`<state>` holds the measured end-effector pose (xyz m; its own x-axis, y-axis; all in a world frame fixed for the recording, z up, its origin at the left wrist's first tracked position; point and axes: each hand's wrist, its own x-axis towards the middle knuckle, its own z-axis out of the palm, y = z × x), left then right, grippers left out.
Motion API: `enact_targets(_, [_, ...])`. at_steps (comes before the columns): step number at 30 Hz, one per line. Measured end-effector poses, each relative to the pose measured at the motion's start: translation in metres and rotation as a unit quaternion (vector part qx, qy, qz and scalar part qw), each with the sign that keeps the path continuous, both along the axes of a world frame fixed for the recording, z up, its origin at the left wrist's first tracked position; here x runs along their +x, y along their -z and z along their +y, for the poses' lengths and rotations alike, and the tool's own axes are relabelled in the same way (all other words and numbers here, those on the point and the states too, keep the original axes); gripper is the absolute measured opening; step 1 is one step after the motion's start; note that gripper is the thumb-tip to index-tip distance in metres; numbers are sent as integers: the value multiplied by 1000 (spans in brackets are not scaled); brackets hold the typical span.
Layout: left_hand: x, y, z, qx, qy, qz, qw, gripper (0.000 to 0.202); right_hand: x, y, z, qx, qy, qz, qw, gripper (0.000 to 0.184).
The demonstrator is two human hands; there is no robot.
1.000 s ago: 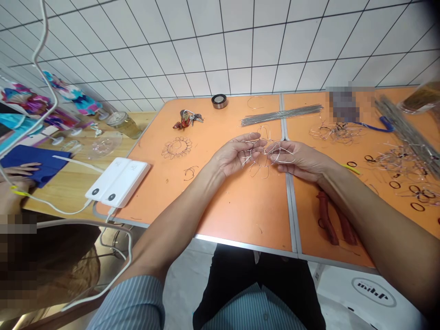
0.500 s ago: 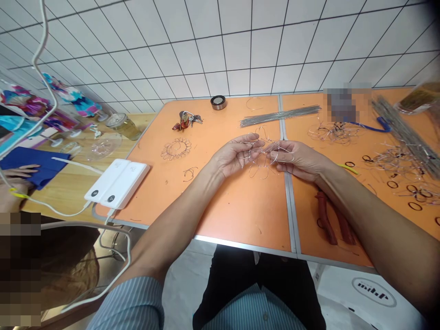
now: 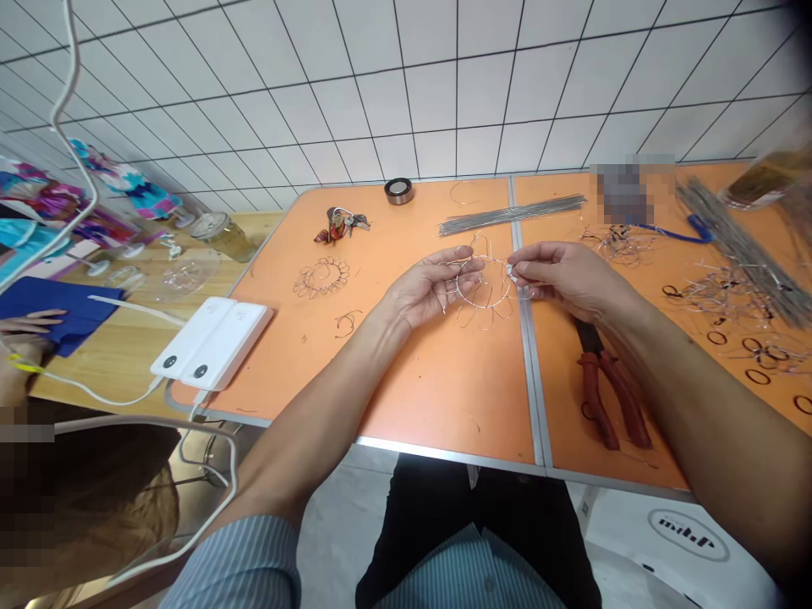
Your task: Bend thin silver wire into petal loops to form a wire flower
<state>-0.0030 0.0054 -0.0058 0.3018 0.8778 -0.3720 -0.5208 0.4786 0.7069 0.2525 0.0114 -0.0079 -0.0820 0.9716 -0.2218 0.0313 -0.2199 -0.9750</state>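
Note:
My left hand (image 3: 431, 288) lies palm up on the left of a looped silver wire frame (image 3: 483, 304), its fingertips against the frame's round ring. My right hand (image 3: 564, 275) pinches the ring's right side between thumb and fingers, just above the orange table (image 3: 444, 397). Wire petals hang below the ring. Red-handled pliers (image 3: 606, 393) lie on the table below my right hand, apart from it. A finished-looking coiled wire flower (image 3: 321, 277) lies to the left of my left hand.
A bundle of steel rods (image 3: 512, 215) and a tape roll (image 3: 398, 191) lie at the far edge. Wire scraps (image 3: 716, 296) and dark rings (image 3: 758, 376) cover the right side. A white power bank (image 3: 212, 342) sits left, near a co-worker's hand (image 3: 31, 320).
My hands have moved apart, with the right one shifting right and up the picture. The wire ring now shows between them, and more of the pliers is uncovered.

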Motion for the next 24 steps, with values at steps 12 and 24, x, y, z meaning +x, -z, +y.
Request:
enact_targets(12, [1,-1,-3,0,5,9,1000,46,-1,-26,-12,259,-12,-219,941,9])
enact_targets(24, [1,7,-2,4,28,35,999,36,1,-32,-18,343,-194,-335,856,24])
